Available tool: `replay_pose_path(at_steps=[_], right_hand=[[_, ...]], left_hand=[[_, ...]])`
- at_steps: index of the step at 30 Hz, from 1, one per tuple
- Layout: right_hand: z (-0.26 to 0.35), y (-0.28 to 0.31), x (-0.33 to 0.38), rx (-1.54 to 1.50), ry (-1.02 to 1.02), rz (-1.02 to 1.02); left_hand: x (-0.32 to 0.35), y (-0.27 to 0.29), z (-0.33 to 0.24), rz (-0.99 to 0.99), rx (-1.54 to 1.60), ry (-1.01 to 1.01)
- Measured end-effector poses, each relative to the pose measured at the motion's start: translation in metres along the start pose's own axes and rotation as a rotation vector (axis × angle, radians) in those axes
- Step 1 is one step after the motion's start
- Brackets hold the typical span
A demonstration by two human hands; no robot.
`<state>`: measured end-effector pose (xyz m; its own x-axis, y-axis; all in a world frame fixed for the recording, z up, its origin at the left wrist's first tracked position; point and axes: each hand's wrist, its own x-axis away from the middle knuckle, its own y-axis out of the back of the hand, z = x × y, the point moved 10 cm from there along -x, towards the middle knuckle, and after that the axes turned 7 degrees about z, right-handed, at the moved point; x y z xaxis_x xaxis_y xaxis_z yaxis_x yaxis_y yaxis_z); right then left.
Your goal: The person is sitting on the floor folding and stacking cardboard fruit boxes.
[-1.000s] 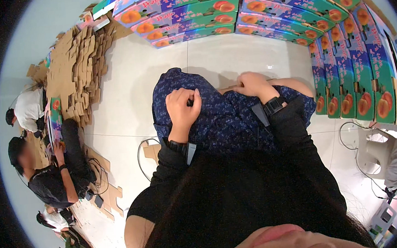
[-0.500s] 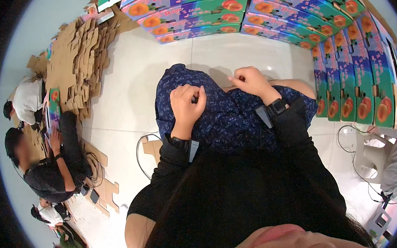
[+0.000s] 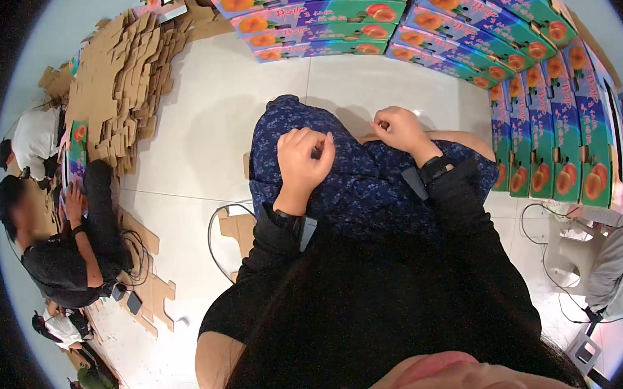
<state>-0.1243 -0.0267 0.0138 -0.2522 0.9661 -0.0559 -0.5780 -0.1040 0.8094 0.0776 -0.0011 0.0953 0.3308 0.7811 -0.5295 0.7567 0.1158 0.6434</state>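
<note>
My left hand (image 3: 305, 161) hovers over the dark blue patterned cloth (image 3: 348, 199) on my lap, its fingers curled in toward the thumb. A dark hollow shows inside the curl, and nothing is seen held there. My right hand (image 3: 402, 130) is a little farther off and to the right, above the far edge of the cloth, loosely closed with no object visible in it. The two hands stay apart from each other. Each wrist wears a black strap with a small device, one on the left wrist (image 3: 295, 222) and one on the right (image 3: 436, 168).
Fruit-printed cartons (image 3: 321, 17) are stacked ahead, with more cartons (image 3: 545, 127) at the right. Flattened cardboard (image 3: 113, 93) is piled at the far left. A person in black (image 3: 63, 262) sits at the left, others beyond. Cables (image 3: 217, 233) and a plastic stool (image 3: 582, 248) flank me.
The view has shifted slightly, so the cartons ahead appear farther right. My left hand sits a little farther right and nearer my right hand; both stay curled.
</note>
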Motion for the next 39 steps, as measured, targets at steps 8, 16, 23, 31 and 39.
replay_pose_path(at_steps=[8,16,23,31,39], right_hand=[[0.036,0.109,-0.062,0.203,0.26,-0.373],[0.089,0.181,-0.138,0.634,0.379,-0.788],[0.063,0.158,-0.17,0.673,0.319,-0.792],[0.045,0.153,-0.18,0.557,0.216,-0.942],[0.033,0.152,-0.189,0.582,0.148,-0.991]], left_hand=[[0.002,0.0,0.008,0.011,0.072,0.031],[0.001,0.003,0.009,0.013,0.102,0.038],[-0.003,-0.001,0.01,0.033,0.086,0.042],[-0.007,-0.009,0.012,0.056,0.031,0.066],[-0.011,-0.012,0.011,0.058,0.042,0.056]])
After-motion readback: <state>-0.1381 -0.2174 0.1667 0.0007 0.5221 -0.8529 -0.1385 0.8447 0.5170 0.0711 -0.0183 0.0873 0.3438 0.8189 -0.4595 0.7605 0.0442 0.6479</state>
